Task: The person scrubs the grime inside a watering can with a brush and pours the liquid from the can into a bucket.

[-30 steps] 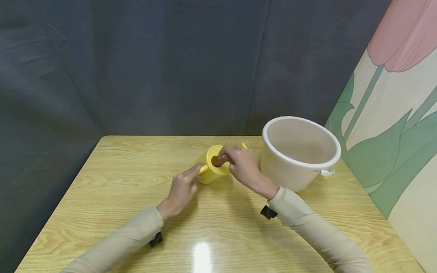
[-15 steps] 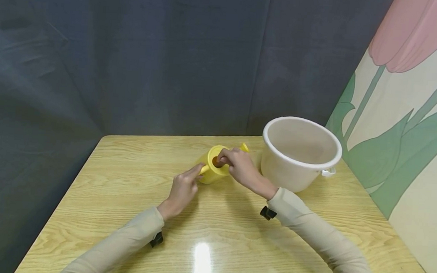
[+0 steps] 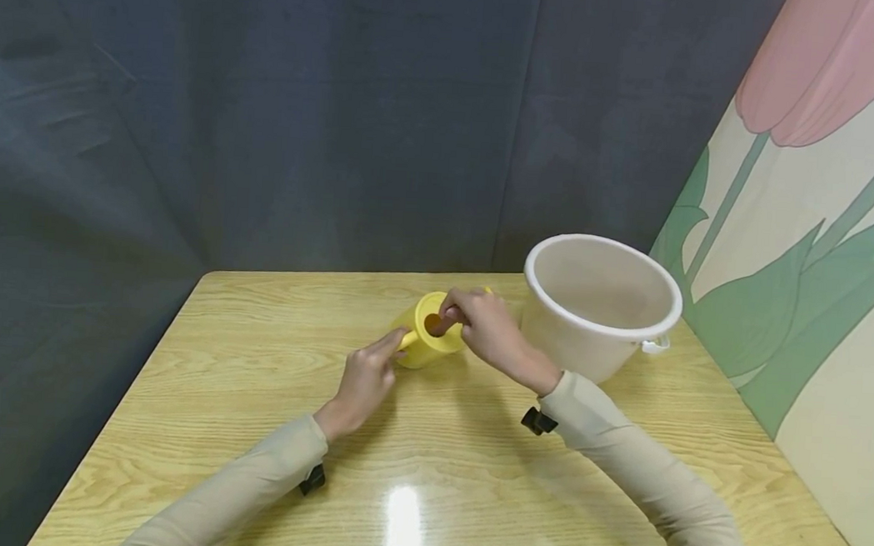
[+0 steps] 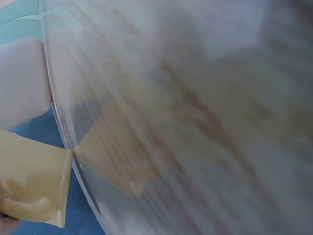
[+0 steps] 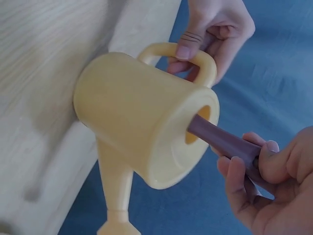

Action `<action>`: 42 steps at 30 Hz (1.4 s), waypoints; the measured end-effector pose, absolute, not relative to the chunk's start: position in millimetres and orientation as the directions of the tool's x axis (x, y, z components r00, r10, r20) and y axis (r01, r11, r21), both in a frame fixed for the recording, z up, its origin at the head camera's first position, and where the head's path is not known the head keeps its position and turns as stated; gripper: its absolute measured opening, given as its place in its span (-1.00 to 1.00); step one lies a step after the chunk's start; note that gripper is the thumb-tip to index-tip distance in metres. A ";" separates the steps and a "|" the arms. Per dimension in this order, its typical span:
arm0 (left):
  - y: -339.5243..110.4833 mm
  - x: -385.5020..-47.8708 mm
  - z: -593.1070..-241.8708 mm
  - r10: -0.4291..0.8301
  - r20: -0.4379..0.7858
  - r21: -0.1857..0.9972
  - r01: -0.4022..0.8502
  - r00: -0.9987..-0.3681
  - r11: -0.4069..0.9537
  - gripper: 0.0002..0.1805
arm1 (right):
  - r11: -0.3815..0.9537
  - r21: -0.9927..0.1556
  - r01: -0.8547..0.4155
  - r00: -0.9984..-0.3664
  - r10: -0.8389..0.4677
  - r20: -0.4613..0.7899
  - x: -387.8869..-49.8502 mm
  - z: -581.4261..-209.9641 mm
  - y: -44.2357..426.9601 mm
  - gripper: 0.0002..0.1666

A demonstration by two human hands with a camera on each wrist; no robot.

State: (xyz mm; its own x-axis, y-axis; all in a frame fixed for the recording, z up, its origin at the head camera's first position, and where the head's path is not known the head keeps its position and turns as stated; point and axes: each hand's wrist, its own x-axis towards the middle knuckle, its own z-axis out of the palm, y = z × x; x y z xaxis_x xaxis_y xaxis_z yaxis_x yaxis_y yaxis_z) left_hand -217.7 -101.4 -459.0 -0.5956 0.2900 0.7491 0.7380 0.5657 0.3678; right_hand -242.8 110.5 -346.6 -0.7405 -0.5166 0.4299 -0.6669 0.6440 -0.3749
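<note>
A yellow watering can (image 3: 417, 357) leans on the wooden table, one edge of its base touching the top. My left hand (image 3: 365, 383) grips the can's loop handle (image 5: 208, 68), thumb on top and fingers curled round it. In the right wrist view, my right hand (image 5: 283, 183) pinches a smooth brownish-purple stick (image 5: 225, 142) between thumb and fingers. One end of this stick passes into the can's top opening; its inner part is hidden, so I cannot tell what it belongs to. The spout (image 5: 115, 181) points away from the left hand and is mostly behind my right hand in the head view.
A white bucket (image 3: 568, 348) stands just right of the can, its rim close to my right forearm. Behind the wooden table (image 3: 269, 321) hangs a dark blue curtain (image 3: 340, 133). A wall painted with tulips (image 3: 798, 270) borders the right side.
My right hand has shifted very slightly at the can's mouth, covering more of the spout tip than half a second ago. The left hand, can and bucket have stayed put.
</note>
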 end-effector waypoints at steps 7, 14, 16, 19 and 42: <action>-102.0 -218.4 -458.8 0.294 0.739 0.381 0.736 -0.606 0.559 -0.40 | 0.653 -0.342 -0.676 -0.732 -0.541 0.413 -243.9 -357.3 106.0 -0.83; -101.8 -217.6 -458.2 0.296 0.729 0.389 0.729 -0.617 0.563 -0.40 | 0.625 -0.379 -0.683 -0.730 -0.573 0.373 -247.8 -356.0 107.1 -0.84; -101.7 -217.2 -457.6 0.297 0.727 0.390 0.728 -0.619 0.564 -0.38 | 0.615 -0.394 -0.683 -0.731 -0.577 0.364 -248.2 -351.6 108.4 -0.85; -101.9 -216.8 -457.2 0.296 0.731 0.385 0.730 -0.615 0.565 -0.37 | 0.604 -0.410 -0.683 -0.730 -0.579 0.363 -248.0 -344.7 110.8 -0.85; -100.4 -219.2 -457.5 0.292 0.754 0.355 0.739 -0.588 0.573 -0.49 | 0.597 -0.369 -0.713 -0.701 -0.625 0.343 -249.7 -354.0 109.6 -0.85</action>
